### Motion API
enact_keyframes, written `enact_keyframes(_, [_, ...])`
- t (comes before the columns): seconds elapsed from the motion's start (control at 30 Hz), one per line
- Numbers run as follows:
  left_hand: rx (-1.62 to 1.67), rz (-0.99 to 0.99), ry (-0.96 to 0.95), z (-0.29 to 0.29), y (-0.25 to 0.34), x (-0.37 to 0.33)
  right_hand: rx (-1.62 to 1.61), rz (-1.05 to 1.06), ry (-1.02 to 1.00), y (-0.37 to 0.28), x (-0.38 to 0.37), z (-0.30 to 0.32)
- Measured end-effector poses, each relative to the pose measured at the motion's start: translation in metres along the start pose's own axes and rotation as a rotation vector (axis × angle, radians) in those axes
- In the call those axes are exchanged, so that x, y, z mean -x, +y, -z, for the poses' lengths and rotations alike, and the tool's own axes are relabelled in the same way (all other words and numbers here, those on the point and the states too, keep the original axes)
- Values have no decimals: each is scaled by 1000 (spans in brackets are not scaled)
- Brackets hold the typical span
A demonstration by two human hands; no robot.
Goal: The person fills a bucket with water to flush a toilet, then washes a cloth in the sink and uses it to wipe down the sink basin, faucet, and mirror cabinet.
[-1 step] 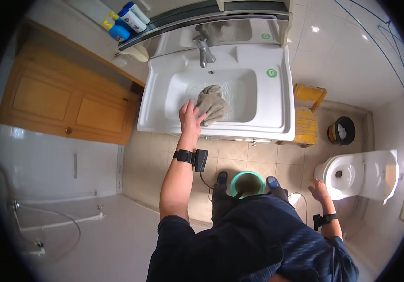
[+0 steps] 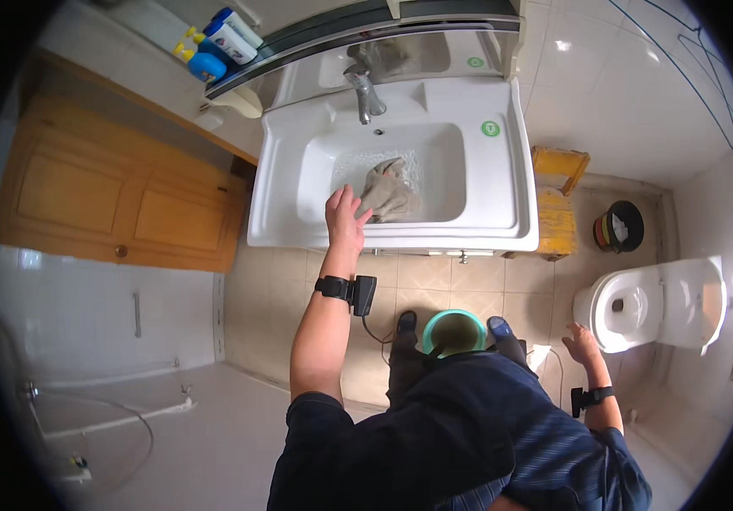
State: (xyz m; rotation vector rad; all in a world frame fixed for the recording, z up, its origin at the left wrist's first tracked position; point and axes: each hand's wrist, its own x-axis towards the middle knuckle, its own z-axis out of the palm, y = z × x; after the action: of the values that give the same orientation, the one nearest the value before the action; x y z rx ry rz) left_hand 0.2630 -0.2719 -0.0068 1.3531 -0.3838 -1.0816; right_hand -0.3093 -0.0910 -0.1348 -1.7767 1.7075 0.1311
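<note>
A wrinkled grey-brown cloth [image 2: 392,194] lies in shallow rippling water in the basin of the white sink [image 2: 498,200]. At the basin's front left edge, beside the cloth, my left hand [image 2: 347,220] is open with thumb and fingers apart. Whether its fingertips touch the cloth I cannot tell. A chrome faucet [image 2: 366,95] stands behind the basin. Far to the right, near the toilet, my right hand [image 2: 582,343] hangs open and holds nothing.
A green-rimmed bucket [image 2: 458,313] stands between my feet. Right of the sink are a yellow wooden chair [image 2: 557,223], a black bin [image 2: 626,226] and the open white toilet [image 2: 639,307]. A wooden door [image 2: 119,183] is at left; bottles [image 2: 230,41] stand on the upper left shelf.
The cloth has sunk lower and flatter into the basin water, away from my left hand. My view has shifted slightly; both hands keep nearly the same pose.
</note>
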Motion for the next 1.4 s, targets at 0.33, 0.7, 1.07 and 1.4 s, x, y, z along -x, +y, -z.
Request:
enact_keyframes(0.33, [-460,-348,-614,33,-64,35,-250,-238,-302,-140,110,-132])
enact_keyframes(0.7, [-955,-487,-1074,53,-155,93,-523,-635,-50,-91,97,-288])
enact_keyframes(1.07, [-1517,228,-917,216,-266,72,-860,-705,112,-16,-58,-470])
enact_keyframes(1.4, [-1548,453,-846,214,-343,62,-636,-557,-400,59,-163,-481])
